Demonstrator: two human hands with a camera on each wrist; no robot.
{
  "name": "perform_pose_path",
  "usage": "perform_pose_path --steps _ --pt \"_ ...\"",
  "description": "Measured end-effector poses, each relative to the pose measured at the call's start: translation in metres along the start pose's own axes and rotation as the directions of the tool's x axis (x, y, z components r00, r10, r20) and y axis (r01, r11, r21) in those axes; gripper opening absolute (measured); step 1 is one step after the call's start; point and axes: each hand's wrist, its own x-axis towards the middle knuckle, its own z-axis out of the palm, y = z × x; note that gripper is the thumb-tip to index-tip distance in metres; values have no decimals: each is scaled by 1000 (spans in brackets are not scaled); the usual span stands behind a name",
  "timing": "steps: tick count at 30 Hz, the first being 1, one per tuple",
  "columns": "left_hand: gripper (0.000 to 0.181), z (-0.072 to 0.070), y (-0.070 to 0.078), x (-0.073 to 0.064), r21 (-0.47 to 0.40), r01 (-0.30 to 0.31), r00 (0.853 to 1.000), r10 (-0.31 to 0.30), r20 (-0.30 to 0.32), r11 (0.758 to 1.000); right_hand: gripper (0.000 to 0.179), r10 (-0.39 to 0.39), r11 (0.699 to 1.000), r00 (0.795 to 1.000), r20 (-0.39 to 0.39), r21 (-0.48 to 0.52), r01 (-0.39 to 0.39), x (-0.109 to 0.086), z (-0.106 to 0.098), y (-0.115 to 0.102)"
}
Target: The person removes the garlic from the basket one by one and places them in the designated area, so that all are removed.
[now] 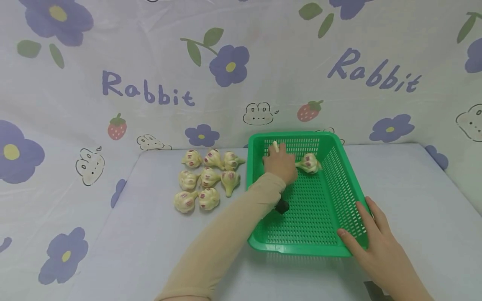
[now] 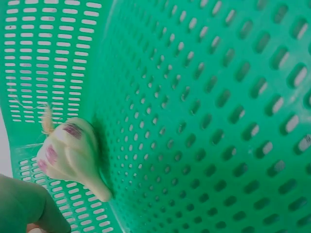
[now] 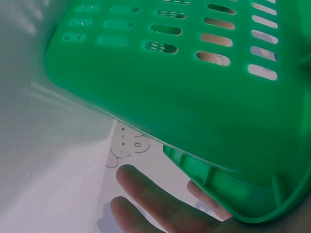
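In the head view my left hand (image 1: 280,165) is down inside the green plastic basket (image 1: 301,250), near its far left corner. It grips a garlic bulb, whose pale stem (image 1: 276,146) sticks up past the fingers while the rest is hidden. Another garlic bulb (image 1: 310,163), white with purple streaks, lies at the basket's far end, right of that hand; the left wrist view shows this bulb (image 2: 73,150) against the perforated wall. My right hand (image 1: 376,238) holds the basket's near right corner, thumb inside the rim and fingers outside.
Several garlic bulbs (image 1: 208,177) lie in rough rows on the white table left of the basket. Behind stands a cloth backdrop (image 1: 226,113) printed with flowers, rabbits and strawberries. A dark device (image 1: 281,206) shows under my left wrist.
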Motion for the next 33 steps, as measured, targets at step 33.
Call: perform_pose_path --steps 33 --pt "34 -64 0 -66 -113 -142 975 120 -185 983 88 2 1000 1000 9 -13 -2 1 2 0"
